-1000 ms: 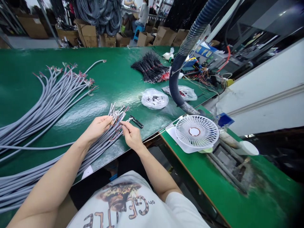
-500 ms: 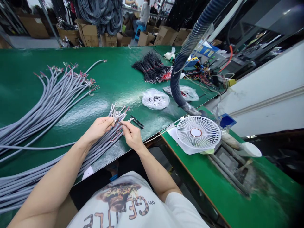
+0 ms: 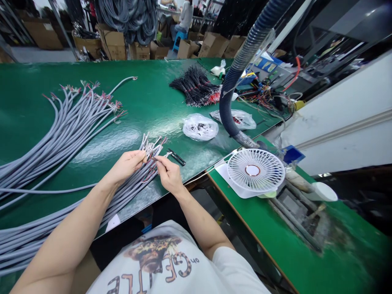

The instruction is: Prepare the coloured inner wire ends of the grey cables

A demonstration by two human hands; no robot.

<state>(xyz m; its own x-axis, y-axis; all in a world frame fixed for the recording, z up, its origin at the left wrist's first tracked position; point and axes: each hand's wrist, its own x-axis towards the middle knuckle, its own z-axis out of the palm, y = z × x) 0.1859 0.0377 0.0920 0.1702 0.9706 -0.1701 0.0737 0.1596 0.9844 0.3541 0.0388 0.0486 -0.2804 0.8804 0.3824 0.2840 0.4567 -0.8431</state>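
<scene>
Grey cables run from the lower left to the near middle of the green table, their stripped wire ends under and between my hands. My left hand pinches the end of a cable. My right hand is closed on thin wires at the same spot, its fingertips just right of the left ones. The exact wire between the fingers is too small to make out. Just right of the cable ends lie black snips. A second bundle of grey cables with frayed red and white ends lies at the left.
Beyond my hands are a plastic bag of small black parts, another clear bag and a pile of black wires. A ribbed hose hangs at the right, above a white fan. A person sits far back.
The fingertips of my right hand have shifted very slightly to the left. Both hands keep their pinch, and the rest is nearly unchanged.
</scene>
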